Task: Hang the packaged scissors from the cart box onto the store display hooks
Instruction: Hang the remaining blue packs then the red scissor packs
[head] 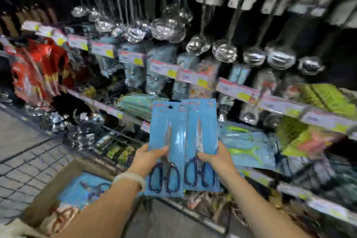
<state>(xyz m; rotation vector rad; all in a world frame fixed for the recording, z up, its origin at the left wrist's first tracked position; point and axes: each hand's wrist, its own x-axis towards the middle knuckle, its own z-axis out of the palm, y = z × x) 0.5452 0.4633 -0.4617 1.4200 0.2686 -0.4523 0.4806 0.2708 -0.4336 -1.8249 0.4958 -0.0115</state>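
I hold two blue-carded packs of dark-handled scissors side by side in front of the display. My left hand (148, 157) grips the left pack (167, 127) at its left edge, thumb on the front. My right hand (216, 157) grips the right pack (202, 121) at its right edge in the same way. Both packs stand upright with their hang holes at the top. Down at the lower left the cardboard cart box (52, 193) holds more blue scissor packs (85, 189). The whole view is blurred.
Steel ladles (168, 29) hang in rows above. Shelf rails with price tags (195, 77) run across the middle. Other blue packs with green tools (249, 145) hang to the right, red packs (36, 67) at the left. Grey tiled floor (25, 150) lies lower left.
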